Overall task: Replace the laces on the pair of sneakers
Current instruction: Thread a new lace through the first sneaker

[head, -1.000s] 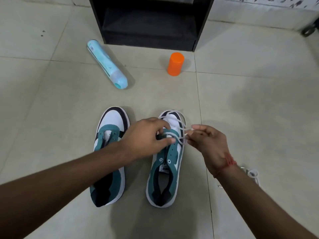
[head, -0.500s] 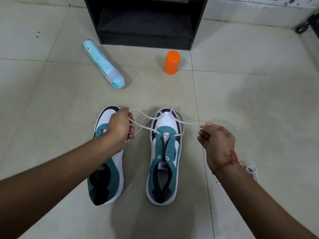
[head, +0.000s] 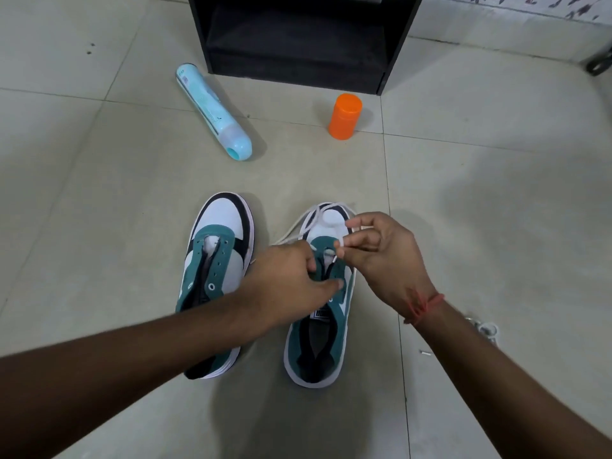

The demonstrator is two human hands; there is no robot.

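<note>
Underfoot, the floor (head: 99,200) was laid with large pale beige tiles, their thin grout lines running across and away from the viewer, with a few dark specks near the far left. A black open-fronted cabinet (head: 298,38) stood on it at the far side, and a strip of patterned wall showed at the upper right. Just in front of the cabinet a light blue cylindrical bottle (head: 213,111) lay on its side, and well to its right an orange capped container (head: 344,116) stood upright. Two teal, white and black sneakers sat side by side on the tiles, toes pointing away. The left sneaker (head: 218,256) had bare eyelets. Over the right sneaker (head: 318,326) a white lace (head: 309,218) looped round the toe and trailed onto the floor between the shoes. The left hand (head: 288,279) pinched the teal eyelet flap near the tongue with curled fingers. The right hand (head: 381,256), a red thread at its wrist, pinched the lace end just above the eyelets. A small heap of white lace (head: 485,329) lay on the tiles beyond the right forearm.
</note>
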